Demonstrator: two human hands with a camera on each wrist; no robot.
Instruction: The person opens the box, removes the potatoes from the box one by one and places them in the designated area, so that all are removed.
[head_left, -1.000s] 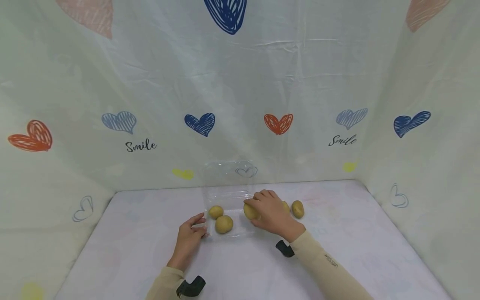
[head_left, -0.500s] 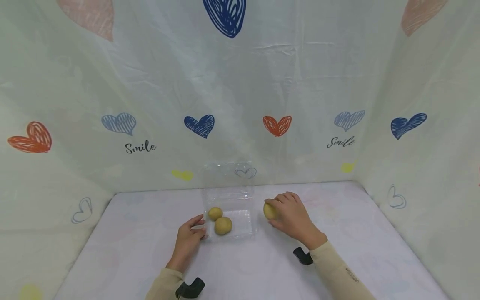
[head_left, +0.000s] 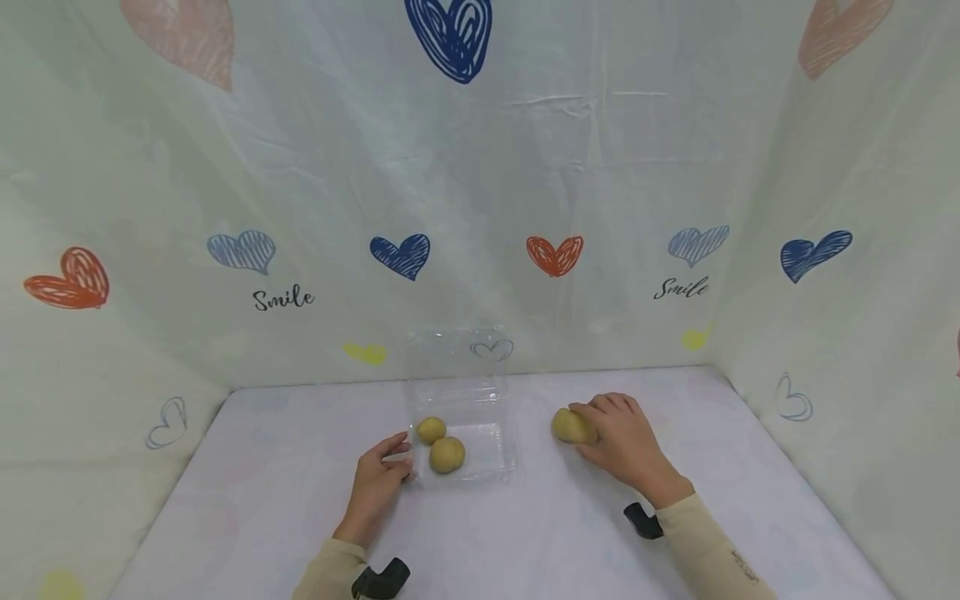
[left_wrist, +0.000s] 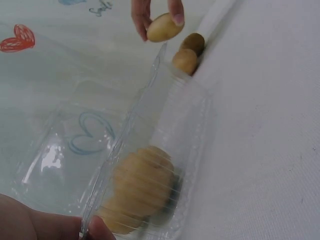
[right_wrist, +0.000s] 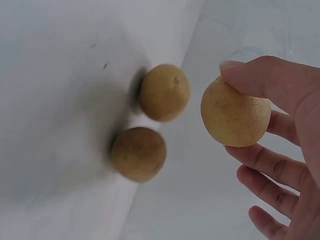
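Observation:
A clear plastic clamshell box [head_left: 483, 454] stands on the table with its lid raised at the back. Inside its left part lie two potatoes, a larger one [head_left: 447, 455] and a smaller one [head_left: 431, 430]. My left hand [head_left: 377, 487] pinches the box's left rim between thumb and fingers, as the left wrist view shows. To the right of the box, my right hand [head_left: 626, 446] holds a potato [right_wrist: 235, 112] between thumb and fingertips, raised off the table. Beside it in the right wrist view two more potatoes, one lighter [right_wrist: 164, 92] and one darker [right_wrist: 138, 154], rest on the table; the right hand largely hides them in the head view.
The white table [head_left: 285, 492] meets a hanging cloth [head_left: 600, 317] printed with hearts right behind the box lid. Black wrist cameras [head_left: 381, 577] protrude from both forearms.
My right hand has moved right with its potato, from over the box to beside the loose potatoes on the table. The left hand stays at the box rim.

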